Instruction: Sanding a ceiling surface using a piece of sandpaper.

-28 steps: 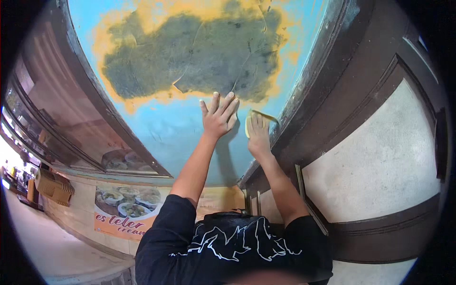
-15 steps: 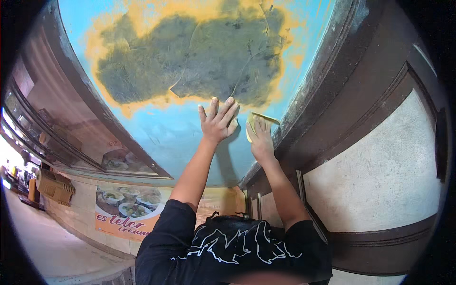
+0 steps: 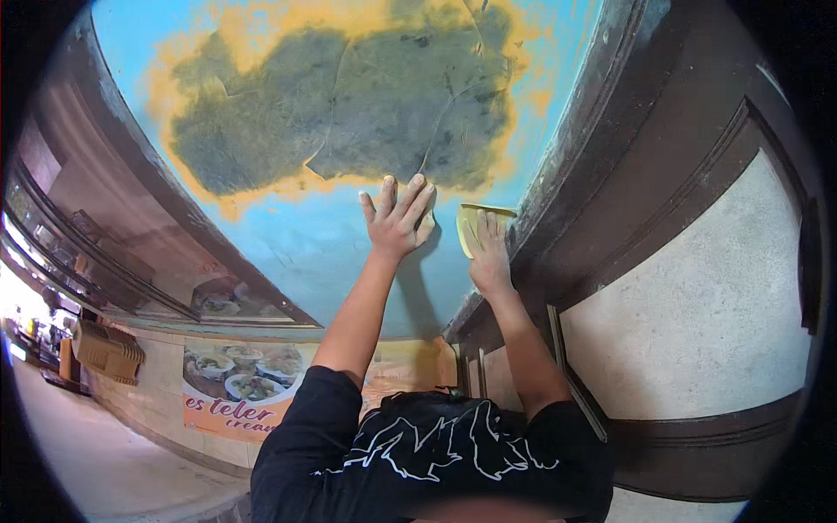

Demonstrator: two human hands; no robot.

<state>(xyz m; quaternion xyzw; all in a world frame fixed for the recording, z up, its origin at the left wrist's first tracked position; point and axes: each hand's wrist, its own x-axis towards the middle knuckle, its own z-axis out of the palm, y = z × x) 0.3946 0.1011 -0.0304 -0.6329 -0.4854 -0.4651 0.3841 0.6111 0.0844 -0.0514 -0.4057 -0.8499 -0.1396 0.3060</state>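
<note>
Head view: my right grip (image 3: 491, 257) lies flat, unclenched, on the yellow sheet (image 3: 468, 218) beneath it; my left grip (image 3: 398, 221), released and spread, touches the blue panel (image 3: 305, 253), the dark patch (image 3: 261, 131) just above it.

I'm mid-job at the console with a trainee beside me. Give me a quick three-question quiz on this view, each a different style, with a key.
1. Multiple choice: what is under the fingers of the right hand?
a) a black sponge
b) a yellow sheet
c) a metal scraper

2. True or false: the fingertips of the left hand point toward the dark patch.

3. Fill in the colour: on the blue panel, the dark patch has an uneven ____ border.

Key: 1. b; 2. true; 3. orange-yellow.
</note>
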